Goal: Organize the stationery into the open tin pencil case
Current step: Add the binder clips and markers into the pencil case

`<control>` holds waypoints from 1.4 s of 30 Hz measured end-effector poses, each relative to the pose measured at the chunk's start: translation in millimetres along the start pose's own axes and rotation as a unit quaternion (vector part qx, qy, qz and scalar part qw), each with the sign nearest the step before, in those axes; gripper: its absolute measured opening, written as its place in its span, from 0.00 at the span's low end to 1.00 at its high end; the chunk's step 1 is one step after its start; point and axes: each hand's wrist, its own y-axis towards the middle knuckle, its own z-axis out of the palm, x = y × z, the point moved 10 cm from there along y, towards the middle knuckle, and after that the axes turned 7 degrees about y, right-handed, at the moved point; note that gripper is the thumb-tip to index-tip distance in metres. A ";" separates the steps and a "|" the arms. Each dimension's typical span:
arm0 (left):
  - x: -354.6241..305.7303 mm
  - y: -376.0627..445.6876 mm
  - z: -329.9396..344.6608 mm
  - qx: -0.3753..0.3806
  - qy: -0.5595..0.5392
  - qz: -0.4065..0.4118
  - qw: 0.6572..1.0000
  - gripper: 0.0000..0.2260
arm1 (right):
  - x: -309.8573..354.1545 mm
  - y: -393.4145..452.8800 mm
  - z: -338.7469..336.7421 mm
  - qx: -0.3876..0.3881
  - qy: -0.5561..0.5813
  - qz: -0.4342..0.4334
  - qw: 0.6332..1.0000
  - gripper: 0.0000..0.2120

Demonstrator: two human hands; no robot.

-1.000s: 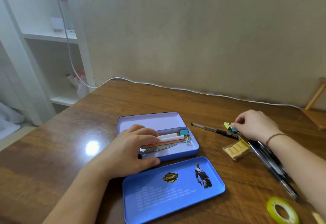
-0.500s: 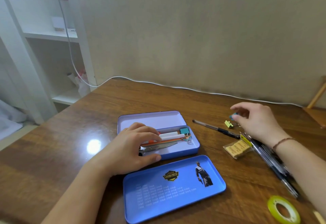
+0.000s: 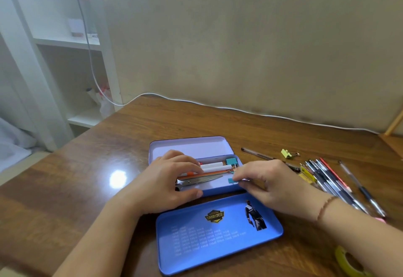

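Note:
The open blue tin pencil case [image 3: 220, 189] lies at the table's middle, its pale hinged lid [image 3: 189, 145] lying back behind it. Inside are white and orange pens [image 3: 214, 167], scissors [image 3: 200, 181] and a teal binder clip [image 3: 231, 160] in the far right corner. My left hand [image 3: 168, 180] rests on the case's left end, fingers over the contents. My right hand [image 3: 270, 183] hovers over the case's right end, pinching a second teal binder clip [image 3: 231, 180] just above the tray. A yellow binder clip [image 3: 287, 153] and a bundle of pens [image 3: 331, 183] lie to the right.
A separate blue printed tin tray [image 3: 218, 233] lies in front of the case. A yellow tape roll [image 3: 349, 263] sits at the lower right corner. A single dark pen [image 3: 259, 154] lies behind my right hand. A white cable [image 3: 239, 109] runs along the wall; white shelves [image 3: 72, 43] stand left.
My right hand lifted a teal binder clip from the pile at the right and carried it left over the case's right end. The left hand stayed on the case.

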 end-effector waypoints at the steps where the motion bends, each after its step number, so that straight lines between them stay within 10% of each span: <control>1: 0.1 0.2 0.1 0.001 0.001 0.000 1.000 0.24 | 1.4 -0.7 2.0 0.013 -0.014 -0.003 1.000 0.10; 34: -0.3 -0.2 -1.0 0.009 0.003 -0.013 1.000 0.22 | -17.1 -8.5 15.7 0.110 -0.161 0.029 0.980 0.22; 42: 7.3 -1.6 -2.8 0.017 -0.043 -0.029 0.999 0.23 | -93.5 -9.7 -84.0 -0.147 0.006 0.205 0.968 0.14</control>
